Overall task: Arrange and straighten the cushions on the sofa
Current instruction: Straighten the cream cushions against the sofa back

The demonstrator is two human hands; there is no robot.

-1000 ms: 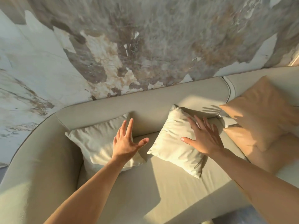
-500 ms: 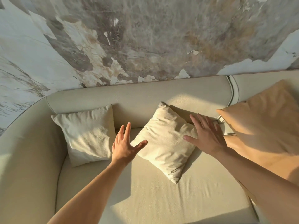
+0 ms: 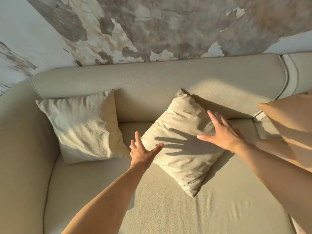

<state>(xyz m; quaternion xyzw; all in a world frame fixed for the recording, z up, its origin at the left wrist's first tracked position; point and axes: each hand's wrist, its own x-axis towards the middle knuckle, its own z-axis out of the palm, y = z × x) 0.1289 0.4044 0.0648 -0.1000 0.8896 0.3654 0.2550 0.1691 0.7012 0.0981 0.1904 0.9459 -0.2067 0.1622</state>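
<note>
Flanking tilted cushion point(image 3: 182, 142): left hand point(image 3: 141, 152), right hand point(image 3: 222, 132), fingers spread.

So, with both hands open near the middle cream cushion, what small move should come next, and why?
Probably close both hands on the middle cream square cushion and turn it square. It stands on one corner like a diamond, while the left cream cushion sits straight against the beige sofa backrest. The left hand is at its left edge, the right hand on its right side.

Cream cushions point(image 3: 182, 142), orange cushion point(image 3: 292, 122), beige sofa point(image 3: 152, 81), mottled grey wall point(image 3: 168, 22)
</note>
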